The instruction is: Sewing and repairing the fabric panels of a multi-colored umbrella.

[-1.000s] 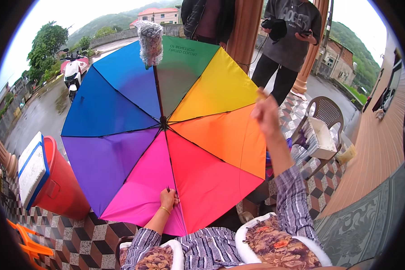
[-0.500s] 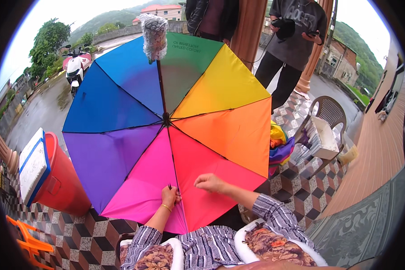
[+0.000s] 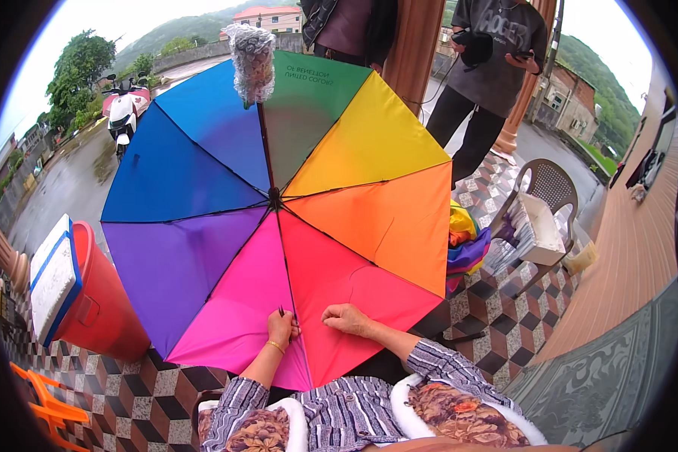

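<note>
An opened rainbow umbrella [image 3: 369,218] lies in front of me with its inside and black ribs facing up. Its handle [image 3: 252,64], wrapped in bubble wrap, points away at the far side. My left hand [image 3: 282,328] is closed at the rib between the pink and red panels. A small dark pointed tool [image 3: 281,309] sticks up out of its fingers; its lower part is hidden. Just to the right, over the red panel, my right hand [image 3: 345,319] is closed in a pinch. What it pinches, if anything, is too small to make out.
A red bin [image 3: 105,301] with a white foam lid [image 3: 56,279] leaning on it stands left, above an orange plastic stool [image 3: 49,399]. At right are folded rainbow cloth [image 3: 467,245] and a chair [image 3: 554,184] holding a white box [image 3: 539,230]. Two people stand beyond the umbrella.
My right hand has come down slightly toward the red panel. My left hand stays at the rib with the small dark pointed tool.
</note>
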Available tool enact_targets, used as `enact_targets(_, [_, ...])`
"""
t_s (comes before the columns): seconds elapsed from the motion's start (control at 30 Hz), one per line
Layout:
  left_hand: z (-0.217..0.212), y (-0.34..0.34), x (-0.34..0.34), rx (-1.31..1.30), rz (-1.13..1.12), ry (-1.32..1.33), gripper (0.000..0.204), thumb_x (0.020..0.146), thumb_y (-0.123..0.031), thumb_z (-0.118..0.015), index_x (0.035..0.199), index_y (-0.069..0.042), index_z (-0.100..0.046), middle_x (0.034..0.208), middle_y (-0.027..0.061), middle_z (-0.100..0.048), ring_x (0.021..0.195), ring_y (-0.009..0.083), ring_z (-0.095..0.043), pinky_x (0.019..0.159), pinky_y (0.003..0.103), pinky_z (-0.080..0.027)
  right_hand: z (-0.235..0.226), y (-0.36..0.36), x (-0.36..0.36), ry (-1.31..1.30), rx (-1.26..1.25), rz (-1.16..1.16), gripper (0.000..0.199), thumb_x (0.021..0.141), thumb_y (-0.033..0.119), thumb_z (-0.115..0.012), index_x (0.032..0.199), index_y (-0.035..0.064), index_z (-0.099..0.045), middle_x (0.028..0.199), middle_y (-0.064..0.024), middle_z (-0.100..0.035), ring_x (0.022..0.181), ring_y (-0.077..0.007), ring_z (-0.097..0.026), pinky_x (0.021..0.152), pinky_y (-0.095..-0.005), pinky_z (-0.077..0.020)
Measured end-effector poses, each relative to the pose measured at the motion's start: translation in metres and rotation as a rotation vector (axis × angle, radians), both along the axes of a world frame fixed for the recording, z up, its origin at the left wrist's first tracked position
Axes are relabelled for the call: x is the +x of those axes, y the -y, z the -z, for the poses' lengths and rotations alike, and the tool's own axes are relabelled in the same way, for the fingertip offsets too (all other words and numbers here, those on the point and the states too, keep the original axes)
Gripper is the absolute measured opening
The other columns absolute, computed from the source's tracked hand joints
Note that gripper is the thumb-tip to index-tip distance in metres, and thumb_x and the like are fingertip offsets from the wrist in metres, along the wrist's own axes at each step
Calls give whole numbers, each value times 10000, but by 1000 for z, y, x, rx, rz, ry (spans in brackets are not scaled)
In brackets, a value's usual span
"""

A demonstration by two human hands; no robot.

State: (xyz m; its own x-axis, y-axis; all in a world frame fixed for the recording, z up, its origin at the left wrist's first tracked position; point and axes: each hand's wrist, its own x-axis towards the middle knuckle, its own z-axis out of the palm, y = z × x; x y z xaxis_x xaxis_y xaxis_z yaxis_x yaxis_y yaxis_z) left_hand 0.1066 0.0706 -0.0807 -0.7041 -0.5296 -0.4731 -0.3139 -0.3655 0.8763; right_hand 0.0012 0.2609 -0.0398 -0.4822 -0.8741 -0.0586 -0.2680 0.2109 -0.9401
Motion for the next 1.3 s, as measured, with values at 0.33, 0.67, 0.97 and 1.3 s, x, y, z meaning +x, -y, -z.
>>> enact_targets(0.33, [6,0,5,-29,-22,-21,142,877,-56,-435,750,-20,-486,545,95,-508,367,201,-495,320,311,-391,0,1,6,-13,2,-15,130,818,109,-575,889,10,-622,769,-22,-619,745,-90,-563,683,-245,-460])
enact_targets(0.67, [22,5,4,36,31,-64,156,878,-93,-480,750,-15,-522,579,88,-540,431,187,-522,379,299,-408,7,5,4,72,-29,114,121,818,79,-547,912,5,-566,792,-29,-573,730,-124,-561,641,-250,-461])
enact_targets(0.97, [1,-4,2,10,-108,24,144,899,-104,-482,883,32,-530,667,113,-586,490,185,-594,396,257,-454,29,43,-4,-391,-44,71,170,832,100,-555,990,52,-593,747,-54,-586,735,-176,-586,660,-279,-479])
enact_targets(1.3, [-3,-5,9,-9,-197,-5,144,922,-123,-482,913,18,-510,705,116,-589,522,209,-601,425,276,-475,27,70,14,-626,269,142,162,795,146,-581,933,76,-628,846,-122,-624,859,-305,-608,738,-405,-487])
